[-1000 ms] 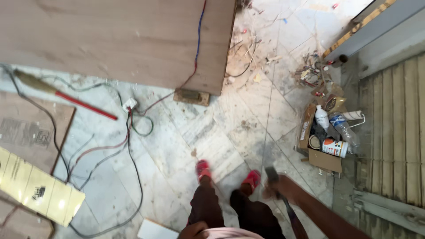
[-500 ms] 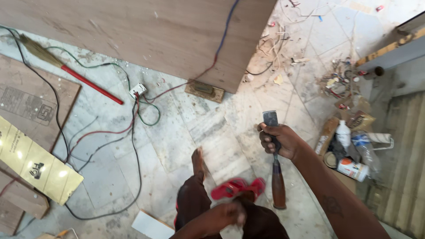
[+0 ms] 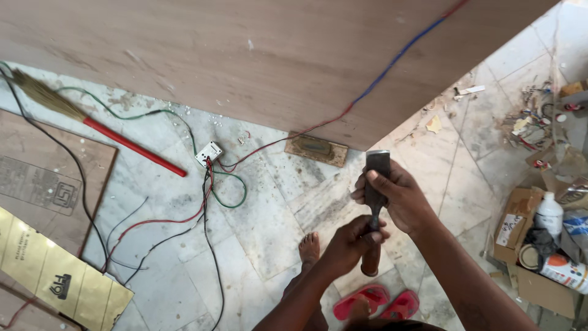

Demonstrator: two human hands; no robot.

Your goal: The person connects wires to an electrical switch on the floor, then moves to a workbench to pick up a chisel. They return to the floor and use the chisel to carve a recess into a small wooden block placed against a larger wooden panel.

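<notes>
Chisel (image 3: 375, 202) at frame centre: right hand (image 3: 398, 199) is clenching its steel shank, left hand (image 3: 355, 245) gripping the wooden handle, steadying it blade-up.

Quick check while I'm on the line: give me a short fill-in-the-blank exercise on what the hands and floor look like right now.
1. Both hands grip a ____ with a wooden handle and a flat metal blade.
2. The right hand holds it nearer the blade; the ____ hand holds the handle.
3. The broom on the floor has a ____ handle.
4. A pair of red ____ lies by the bare foot.

Missing words: chisel; left; red; sandals
</notes>
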